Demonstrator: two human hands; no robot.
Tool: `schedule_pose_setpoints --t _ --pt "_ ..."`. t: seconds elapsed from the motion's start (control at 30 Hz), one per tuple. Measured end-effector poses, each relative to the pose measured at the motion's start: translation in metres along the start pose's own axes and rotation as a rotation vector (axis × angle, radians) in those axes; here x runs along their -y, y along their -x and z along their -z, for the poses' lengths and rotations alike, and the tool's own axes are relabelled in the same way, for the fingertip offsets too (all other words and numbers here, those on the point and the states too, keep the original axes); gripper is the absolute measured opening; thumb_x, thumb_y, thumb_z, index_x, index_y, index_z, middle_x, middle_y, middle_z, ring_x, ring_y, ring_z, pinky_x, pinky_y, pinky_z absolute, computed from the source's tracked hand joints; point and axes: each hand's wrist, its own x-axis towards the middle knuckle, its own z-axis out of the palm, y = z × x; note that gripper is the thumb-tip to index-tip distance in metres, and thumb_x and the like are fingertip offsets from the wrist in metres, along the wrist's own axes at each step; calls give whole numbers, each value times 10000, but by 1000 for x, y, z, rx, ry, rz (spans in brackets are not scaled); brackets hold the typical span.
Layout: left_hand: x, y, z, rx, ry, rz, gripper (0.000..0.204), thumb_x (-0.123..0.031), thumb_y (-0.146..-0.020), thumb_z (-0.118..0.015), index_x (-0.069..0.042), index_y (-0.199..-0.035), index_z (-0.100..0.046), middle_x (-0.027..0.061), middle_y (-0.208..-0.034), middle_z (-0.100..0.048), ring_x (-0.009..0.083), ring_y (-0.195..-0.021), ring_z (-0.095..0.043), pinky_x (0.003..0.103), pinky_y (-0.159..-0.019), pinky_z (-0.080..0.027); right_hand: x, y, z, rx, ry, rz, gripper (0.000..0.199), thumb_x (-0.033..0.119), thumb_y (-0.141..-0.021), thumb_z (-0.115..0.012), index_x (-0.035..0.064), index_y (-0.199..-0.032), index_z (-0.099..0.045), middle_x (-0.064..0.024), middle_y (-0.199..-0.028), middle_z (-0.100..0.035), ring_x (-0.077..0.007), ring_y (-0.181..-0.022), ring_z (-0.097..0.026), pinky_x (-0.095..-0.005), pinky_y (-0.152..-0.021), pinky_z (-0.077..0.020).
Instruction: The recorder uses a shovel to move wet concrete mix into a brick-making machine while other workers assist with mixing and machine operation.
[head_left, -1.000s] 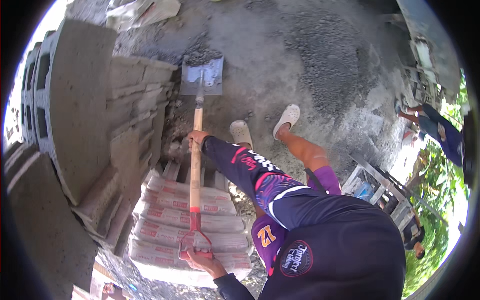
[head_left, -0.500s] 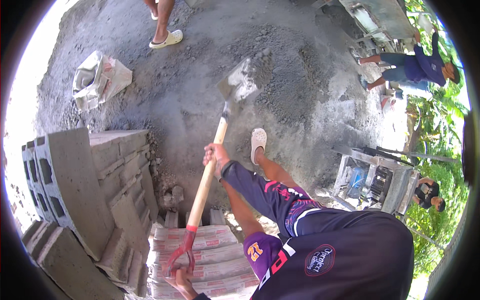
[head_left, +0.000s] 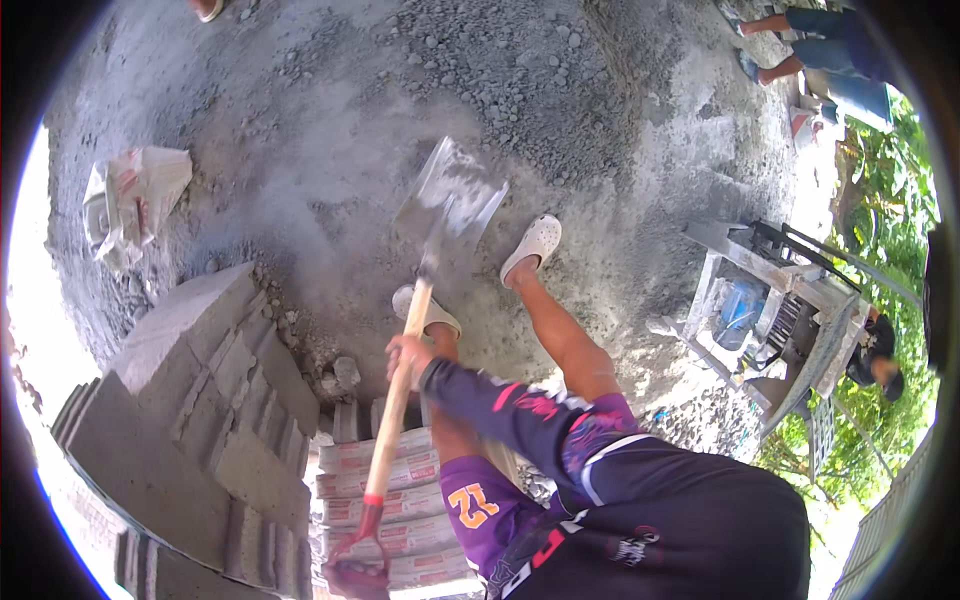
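Grey concrete blocks stood stacked at the left, rough-faced and square-edged, with a crumpled empty sack lying on the dusty ground beyond them. Just right of the blocks lay paper cement bags, piled flat, pale with red bands.

Over those bags the left hand was closed round the red D-grip at the shovel's end, low in the view and partly cut off. Higher up, the right hand was wrapped fully round the smooth wooden shaft. The shovel pointed away from the person, its worn steel blade dusted grey and lifted over the mix pile of cement powder and coarse gravel, just left of a white clog.

To work it well, the judgement was that the hands should stay well apart on the shaft, the blade entering low at the pile's edge, feet braced wide.

At the right stood a metal-framed machine, and another person's legs showed at the top corner.
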Motion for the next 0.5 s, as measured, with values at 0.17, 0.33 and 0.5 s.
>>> schedule_pose_setpoints --t 0.17,0.33,0.5 --pt "83 -4 -224 389 56 81 448 -577 -920 -519 -134 -853 -500 -6 -568 -437 152 -421 -423 283 -392 -388 362 -6 -2 -25 276 314 159 181 -813 -555 72 -714 -496 -44 -558 -483 -239 -465 -537 -438 -497 -494" --pt "149 -117 -314 431 -21 -147 434 -539 -951 -512 -130 -819 -456 16 -613 -450 147 -460 -448 299 -408 -393 405 -13 15 -357 456 973 337 275 -789 -676 -53 -832 -615 -113 -694 -619 -232 -552 -634 -375 -498 -544" --pt "162 -145 -313 401 -376 -665 651 -512 -981 -446 121 -1045 -581 158 -835 -614 291 -679 -571 412 -631 -481 307 140 108 -404 1527 1539 402 486 -844 -641 87 -888 -650 -104 -741 -662 -212 -599 -639 -353 -523 -501"
